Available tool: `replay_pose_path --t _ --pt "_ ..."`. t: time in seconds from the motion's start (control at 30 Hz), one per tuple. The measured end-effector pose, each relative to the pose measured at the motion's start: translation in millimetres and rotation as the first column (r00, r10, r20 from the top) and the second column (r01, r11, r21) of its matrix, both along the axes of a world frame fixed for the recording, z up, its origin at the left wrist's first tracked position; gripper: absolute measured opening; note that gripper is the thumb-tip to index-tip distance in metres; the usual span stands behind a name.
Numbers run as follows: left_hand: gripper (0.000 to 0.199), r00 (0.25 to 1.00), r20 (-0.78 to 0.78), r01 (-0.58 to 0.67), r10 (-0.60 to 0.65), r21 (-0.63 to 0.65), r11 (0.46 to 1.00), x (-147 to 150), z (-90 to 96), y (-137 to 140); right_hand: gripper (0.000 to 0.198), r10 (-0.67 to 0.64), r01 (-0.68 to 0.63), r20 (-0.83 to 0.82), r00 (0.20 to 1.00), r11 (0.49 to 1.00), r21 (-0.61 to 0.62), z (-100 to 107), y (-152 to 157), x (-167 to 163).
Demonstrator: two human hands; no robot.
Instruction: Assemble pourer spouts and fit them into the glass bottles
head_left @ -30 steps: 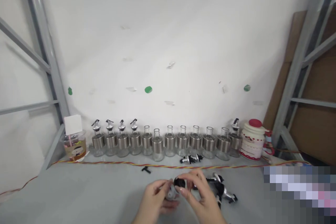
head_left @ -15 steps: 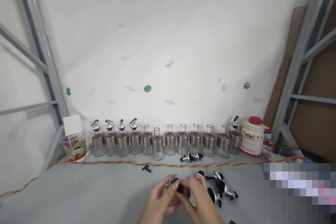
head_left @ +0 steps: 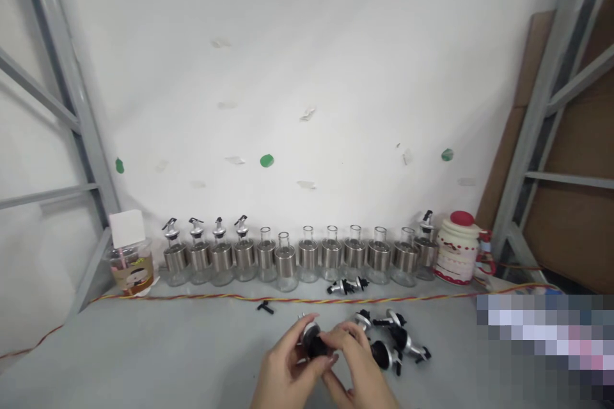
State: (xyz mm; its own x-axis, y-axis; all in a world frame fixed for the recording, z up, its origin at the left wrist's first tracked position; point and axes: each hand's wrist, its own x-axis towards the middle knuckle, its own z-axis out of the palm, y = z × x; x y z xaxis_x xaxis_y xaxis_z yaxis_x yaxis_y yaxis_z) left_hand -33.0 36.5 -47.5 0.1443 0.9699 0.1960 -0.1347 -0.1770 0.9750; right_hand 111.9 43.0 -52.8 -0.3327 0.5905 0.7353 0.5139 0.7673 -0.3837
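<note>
Between my two hands is a pourer spout (head_left: 311, 339) with a silver collar and a black ribbed stopper, its stopper tilted down to the right. My left hand (head_left: 288, 364) wraps the silver collar with thumb and fingers. The fingertips of my right hand (head_left: 352, 354) pinch the black stopper end. Several loose pourer spouts (head_left: 403, 339) lie in a heap just right of my right hand. A small black lever piece (head_left: 265, 307) lies on the table ahead of my left hand.
Several glass bottles with steel sleeves (head_left: 286, 262) stand along the wall, some wearing pourers. Two more spouts (head_left: 348, 286) lie before them. A twisted red-yellow wire (head_left: 215, 296) crosses the table. A drink cup (head_left: 132, 271) stands left, a decorated mug (head_left: 458, 249) right.
The spout has turned in my hands, so more of its silver collar and black stopper shows. My right fingers have shifted slightly along the stopper. The view has moved a little.
</note>
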Motion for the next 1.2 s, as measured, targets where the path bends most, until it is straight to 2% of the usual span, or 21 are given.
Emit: replay_pose_path --t 0.07,0.13,0.2,0.27,0.37,0.43,0.5,0.63,0.73,0.83,1.0,1.1,1.2 --pt "0.055 0.99 -0.127 -0.056 0.064 0.065 0.996 -5 1.1 1 0.044 -0.003 0.004 0.012 1.0 0.995 -0.101 5 -2 -1" --pt "0.048 0.948 -0.285 -0.091 0.143 0.187 0.978 -12 2.6 1 0.046 -0.053 0.05 -0.005 0.999 0.967 -0.25 11 -3 -3" --pt "0.044 0.886 -0.429 -0.048 0.176 0.292 0.955 -17 3.3 1 0.046 -0.106 0.097 -0.002 0.994 0.922 -0.374 18 -2 -3" --pt "0.043 0.839 -0.521 0.01 0.158 0.306 0.952 -19 2.4 0 0.045 -0.111 0.124 0.054 0.992 0.888 -0.443 25 -1 -2" --pt "0.041 0.826 -0.557 0.072 0.087 0.258 0.963 -20 -0.6 1 0.03 -0.058 0.142 0.177 0.982 0.848 -0.51 34 1 1" --pt "0.044 0.825 -0.565 0.156 0.021 0.263 0.952 -20 -1.4 1 0.021 -0.001 0.117 0.211 0.977 0.835 -0.538 39 1 4" --pt "0.05 0.796 -0.605 0.235 -0.021 0.277 0.932 -22 0.5 2 0.02 0.05 0.072 0.201 0.978 0.825 -0.56 46 -1 7" --pt "0.053 0.703 -0.711 0.295 -0.01 0.278 0.914 -26 12.3 1 0.023 0.123 0.017 0.197 0.973 0.808 -0.589 60 -6 14" --pt "0.05 0.646 -0.763 0.318 -0.037 0.225 0.921 -24 22.9 -2 0.027 0.142 0.026 0.257 0.956 0.831 -0.556 66 -7 20" --pt "0.044 0.6 -0.798 0.29 -0.05 0.159 0.944 -21 29.9 -4 0.028 0.12 0.062 0.32 0.94 0.861 -0.505 66 -5 25" --pt "0.036 0.62 -0.779 0.341 -0.095 0.158 0.927 -20 34.3 -5 0.031 0.09 0.102 0.348 0.933 0.862 -0.496 61 -3 26" --pt "0.04 0.629 -0.761 0.37 -0.159 0.114 0.922 -21 34.0 -6 0.026 0.124 0.07 0.313 0.942 0.838 -0.541 57 -2 25" --pt "0.042 0.619 -0.765 0.348 -0.177 0.066 0.935 -20 29.0 -6 0.024 0.165 0.015 0.246 0.955 0.803 -0.596 51 0 22"
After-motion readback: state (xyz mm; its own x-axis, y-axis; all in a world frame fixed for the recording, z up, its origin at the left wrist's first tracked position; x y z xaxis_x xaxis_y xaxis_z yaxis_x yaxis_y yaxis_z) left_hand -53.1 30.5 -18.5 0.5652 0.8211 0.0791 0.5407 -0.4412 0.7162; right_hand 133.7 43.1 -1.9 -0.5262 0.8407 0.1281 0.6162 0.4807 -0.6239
